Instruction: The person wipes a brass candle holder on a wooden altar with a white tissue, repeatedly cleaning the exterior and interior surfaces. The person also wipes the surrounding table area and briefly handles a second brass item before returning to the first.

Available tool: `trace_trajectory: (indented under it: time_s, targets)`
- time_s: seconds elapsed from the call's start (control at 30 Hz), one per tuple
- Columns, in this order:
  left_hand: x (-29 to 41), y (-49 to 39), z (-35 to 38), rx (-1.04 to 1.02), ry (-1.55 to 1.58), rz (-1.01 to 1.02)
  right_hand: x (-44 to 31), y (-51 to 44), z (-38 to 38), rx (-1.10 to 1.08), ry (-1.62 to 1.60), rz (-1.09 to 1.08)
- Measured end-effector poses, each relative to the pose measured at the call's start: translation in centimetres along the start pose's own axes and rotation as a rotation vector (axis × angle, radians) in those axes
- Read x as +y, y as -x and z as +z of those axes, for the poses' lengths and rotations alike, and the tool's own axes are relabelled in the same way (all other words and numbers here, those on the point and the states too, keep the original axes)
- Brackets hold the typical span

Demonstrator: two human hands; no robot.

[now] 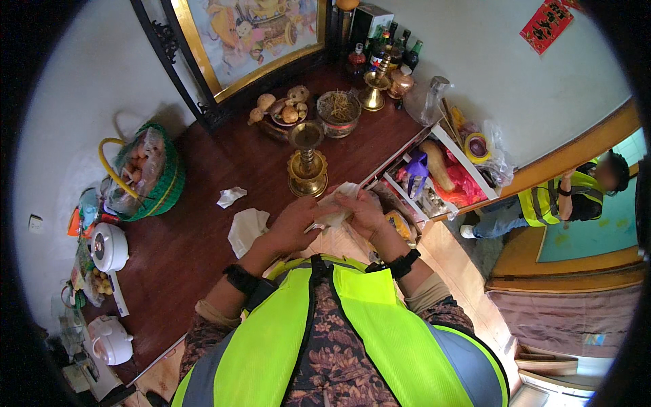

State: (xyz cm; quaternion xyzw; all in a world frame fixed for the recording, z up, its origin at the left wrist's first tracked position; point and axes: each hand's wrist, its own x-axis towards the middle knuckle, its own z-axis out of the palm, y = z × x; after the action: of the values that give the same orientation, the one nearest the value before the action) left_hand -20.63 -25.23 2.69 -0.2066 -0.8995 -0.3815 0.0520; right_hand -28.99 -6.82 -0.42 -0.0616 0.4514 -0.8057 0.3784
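Note:
Both of my hands meet at the front edge of a dark red wooden table (203, 254). My left hand (295, 224) and my right hand (363, 211) hold a crumpled white tissue (338, 203) between them. Just beyond them a brass candle holder (307, 170) stands upright. To the left of my left hand lie a larger white tissue (247, 231) and a smaller crumpled piece (232, 197). Farther back are a bowl of incense sticks (339, 113), a plate of rounded food items (290, 113) and a second brass candle holder (375, 91).
At left stand a green basket of eggs (170, 178), a white lidded pan (109, 246) and a white cooker (109, 340). Glass bottles (414, 55) crowd the back corner. An open drawer (465, 163) with bags is at right. Another person (559, 196) is in the doorway.

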Motion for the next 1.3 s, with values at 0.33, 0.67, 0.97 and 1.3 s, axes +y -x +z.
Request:
trace_trajectory:
  time_s: [0.33,0.67,0.97,1.3]
  targets:
    - [-4.2,0.2,0.8,0.029,0.790,-0.481,1.3,-1.0,0.5,0.025,0.211,0.082]
    - [-6.9,1.4,3.4,0.051,1.141,-0.404,4.8,-0.6,-0.4,0.088,0.093,0.087]
    - [-13.5,-0.3,2.5,0.348,1.153,-0.897,2.1,-6.5,-4.3,0.545,1.196,-0.460]
    - [-16.9,-4.3,4.6,0.260,1.485,-0.701,3.3,-12.7,-0.3,0.550,2.037,-0.166]
